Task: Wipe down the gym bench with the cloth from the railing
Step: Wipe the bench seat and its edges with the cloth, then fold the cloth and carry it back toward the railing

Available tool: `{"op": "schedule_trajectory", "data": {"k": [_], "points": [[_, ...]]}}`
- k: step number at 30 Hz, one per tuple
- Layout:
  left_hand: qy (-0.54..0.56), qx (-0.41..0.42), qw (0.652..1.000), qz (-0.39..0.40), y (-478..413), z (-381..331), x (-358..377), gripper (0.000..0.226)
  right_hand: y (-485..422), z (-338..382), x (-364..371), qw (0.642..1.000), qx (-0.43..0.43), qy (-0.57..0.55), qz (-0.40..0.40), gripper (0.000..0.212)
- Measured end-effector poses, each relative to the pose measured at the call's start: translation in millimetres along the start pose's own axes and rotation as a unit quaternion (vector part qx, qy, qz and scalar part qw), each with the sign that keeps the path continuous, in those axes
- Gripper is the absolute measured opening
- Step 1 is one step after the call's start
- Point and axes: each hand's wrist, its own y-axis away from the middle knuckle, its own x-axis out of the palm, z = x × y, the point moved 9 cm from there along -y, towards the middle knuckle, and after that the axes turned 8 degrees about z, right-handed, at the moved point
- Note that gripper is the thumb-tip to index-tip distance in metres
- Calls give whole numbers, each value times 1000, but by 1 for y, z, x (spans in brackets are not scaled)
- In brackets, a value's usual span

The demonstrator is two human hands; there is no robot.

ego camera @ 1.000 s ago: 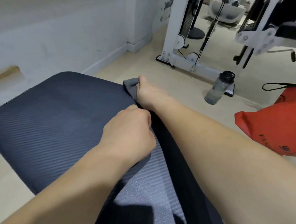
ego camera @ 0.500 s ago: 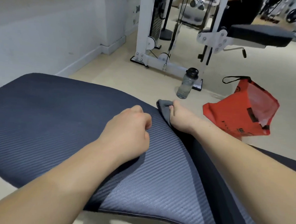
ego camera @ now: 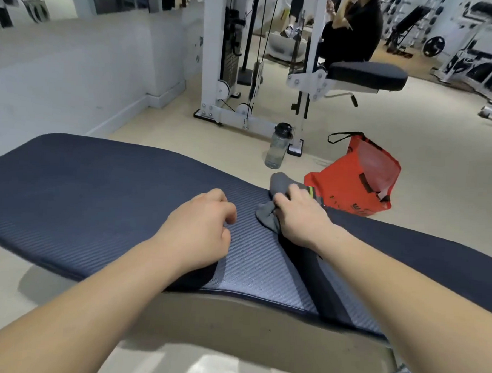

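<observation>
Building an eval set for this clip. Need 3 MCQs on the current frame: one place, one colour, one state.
1. Where is the bottle?
A. on the bench
B. on the floor by the white machine's base
C. inside the bag

2. What colour is the bag?
A. red
B. green
C. white

3. What is the right hand doing?
A. hanging free above the bench
B. holding the bottle
C. gripping the bunched cloth against the bench

Answers:
1 B: the bottle stands upright on the floor beyond the bench, next to the machine frame.
2 A: the bag on the floor is red with a black strap.
3 C: the right hand's fingers close on the grey cloth, which lies on the bench pad; the left hand rests on the pad in a loose fist, without the cloth.
</observation>
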Motion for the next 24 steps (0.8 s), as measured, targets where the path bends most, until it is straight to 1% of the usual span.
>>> {"op": "schedule_trajectory", "data": {"k": [2, 5, 6, 8, 10, 12, 13, 14, 15, 16, 17, 19, 21, 22, 24], "points": [[11, -1, 1000, 7, 6, -1, -1, 23, 17, 49, -5, 997, -58, -20, -38, 27], [24, -32, 999, 5, 20, 10, -11, 20, 53, 123, -9, 984, -141, -37, -100, 31], [26, -46, 999, 1, 25, 17, -15, 20, 66, 142, -10, 980, -165, -44, -104, 34], [25, -70, 997, -5, 36, 31, -19, 23, 89, 163, -9, 973, -204, -49, -95, 31], [41, -85, 995, -14, 46, 40, -19, 26, 107, 160, -12, 970, -220, -82, -64, 30], [78, -92, 992, -26, 55, 40, -17, 26, 116, 143, -16, 962, -214, -168, -21, 28], [105, -93, 990, -31, 58, 36, -16, 25, 117, 134, -20, 951, -201, -233, -2, 25], [137, -93, 986, -35, 58, 30, -14, 23, 117, 123, -25, 934, -180, -307, 3, 22], [184, -94, 978, -39, 59, 23, -12, 21, 117, 110, -34, 914, -155, -374, -11, 20], [246, -98, 963, -42, 57, 16, -10, 21, 116, 97, -43, 896, -128, -423, -35, 21], [320, -108, 941, -38, 56, 9, -7, 24, 117, 84, -52, 884, -102, -452, -62, 22], [468, -123, 875, 8, 52, -10, 2, 36, 119, 63, -71, 873, -66, -472, -98, 20], [581, -102, 804, 74, 45, -35, 12, 44, 122, 45, -83, 855, -45, -505, -112, 23], [603, -89, 787, 97, 41, -45, 16, 49, 123, 37, -84, 845, -38, -521, -111, 25], [599, -77, 787, 121, 32, -58, 25, 50, 124, 23, -82, 835, -33, -540, -103, 24]]}}
